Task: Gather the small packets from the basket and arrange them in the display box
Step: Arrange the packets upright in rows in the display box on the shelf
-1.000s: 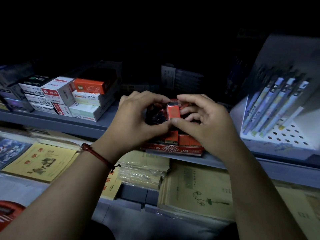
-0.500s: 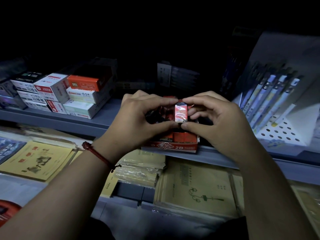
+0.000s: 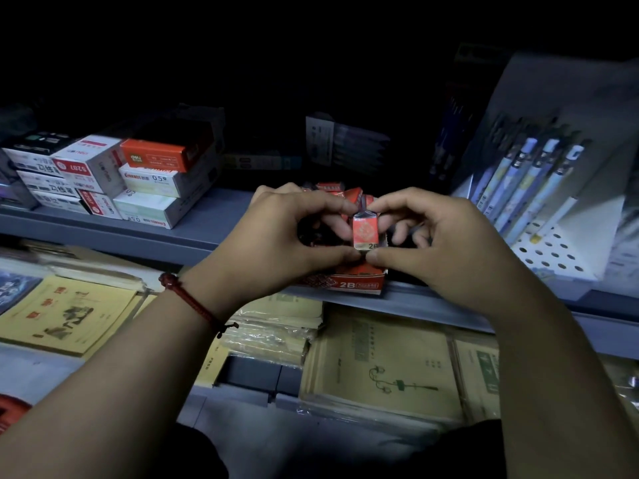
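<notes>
Head view: upright packet [image 3: 365, 233], long axis vertical, in both hands' pinching grip.

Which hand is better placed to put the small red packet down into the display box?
Probably the right hand. Its index finger and thumb hold the red packet top and bottom, directly above the display box. The left hand only touches its edge.

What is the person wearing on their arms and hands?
Both forearms are bare, with no sleeves, gloves or rings showing. The left hand has a dark red braided cord bracelet at the wrist, knotted with short loose ends. The right hand wears nothing.
</notes>
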